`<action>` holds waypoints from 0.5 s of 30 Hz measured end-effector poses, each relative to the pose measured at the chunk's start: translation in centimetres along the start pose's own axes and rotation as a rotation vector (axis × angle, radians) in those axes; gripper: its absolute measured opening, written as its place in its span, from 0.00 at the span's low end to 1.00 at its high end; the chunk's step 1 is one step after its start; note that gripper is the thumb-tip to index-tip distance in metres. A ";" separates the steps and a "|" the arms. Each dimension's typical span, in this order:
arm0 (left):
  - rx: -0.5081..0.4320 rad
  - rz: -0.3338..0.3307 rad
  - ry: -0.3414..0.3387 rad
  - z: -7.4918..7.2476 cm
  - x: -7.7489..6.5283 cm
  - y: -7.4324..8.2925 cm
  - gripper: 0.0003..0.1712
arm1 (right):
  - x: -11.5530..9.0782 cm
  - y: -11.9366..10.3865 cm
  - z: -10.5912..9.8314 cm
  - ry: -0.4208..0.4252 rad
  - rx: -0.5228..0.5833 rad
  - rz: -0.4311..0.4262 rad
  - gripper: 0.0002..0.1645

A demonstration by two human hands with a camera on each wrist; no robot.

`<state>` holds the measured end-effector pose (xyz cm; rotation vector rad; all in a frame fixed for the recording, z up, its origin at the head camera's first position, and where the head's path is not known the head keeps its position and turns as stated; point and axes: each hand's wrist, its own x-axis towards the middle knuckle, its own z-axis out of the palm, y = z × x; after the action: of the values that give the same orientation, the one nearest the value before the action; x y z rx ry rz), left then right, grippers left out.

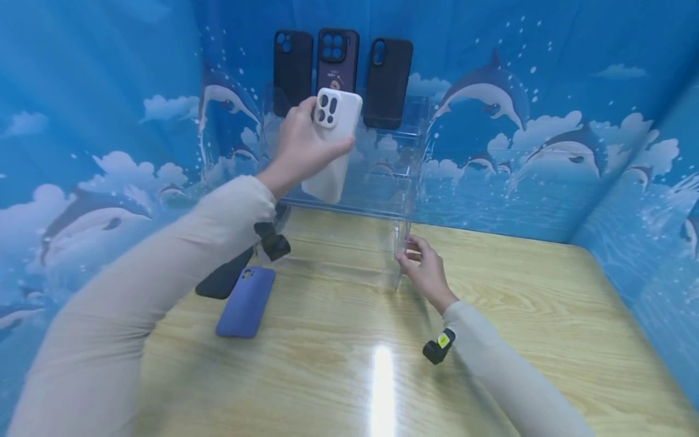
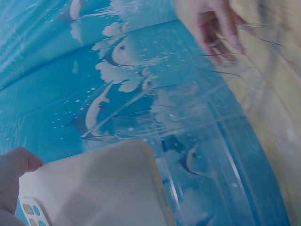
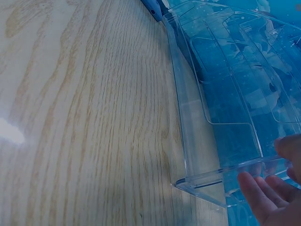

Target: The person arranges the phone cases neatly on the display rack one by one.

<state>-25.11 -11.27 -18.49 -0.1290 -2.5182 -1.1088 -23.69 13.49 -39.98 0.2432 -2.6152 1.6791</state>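
Observation:
A white phone case (image 1: 334, 152) with a cut-out camera corner is gripped by my left hand (image 1: 307, 141), thumb on one edge and fingers on the other. It is held up in front of a clear tiered display stand (image 1: 377, 209); in the left wrist view the white case (image 2: 103, 188) fills the bottom. My right hand (image 1: 425, 272) pinches the stand's lower right side panel between thumb and fingers, and the right wrist view shows its fingertips against the clear edge (image 3: 225, 172). On the top tier stand two black cases (image 1: 293, 70) (image 1: 388, 82) and a dark purple patterned case (image 1: 334, 70).
A blue-purple phone case (image 1: 247, 302) lies on the wooden table (image 1: 327, 364) left of the stand, with a black case (image 1: 224, 278) partly behind it under my left arm. A blue dolphin-print curtain (image 1: 491, 152) hangs behind and around the table.

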 end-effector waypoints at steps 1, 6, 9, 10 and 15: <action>-0.010 0.001 0.004 0.2 0.3 0.3 0.44 | 0.0 0.0 0.0 0.000 0.006 -0.003 0.32; -0.054 -0.001 0.033 1.6 1.3 1.4 0.49 | 0.0 0.1 0.0 0.005 0.033 -0.010 0.32; -0.078 0.009 0.055 2.4 1.9 1.7 0.49 | 0.0 0.0 0.0 0.007 0.027 -0.004 0.32; -0.083 0.013 0.061 2.6 2.0 1.8 0.49 | 0.0 0.0 0.0 0.008 0.025 -0.001 0.31; -0.085 0.016 0.078 3.7 3.0 2.3 0.50 | 0.0 -0.1 -0.1 0.003 0.000 0.020 0.31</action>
<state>-28.48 -7.27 -18.04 -0.1262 -2.3985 -1.1921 -23.68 13.56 -39.85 0.2159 -2.6245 1.6837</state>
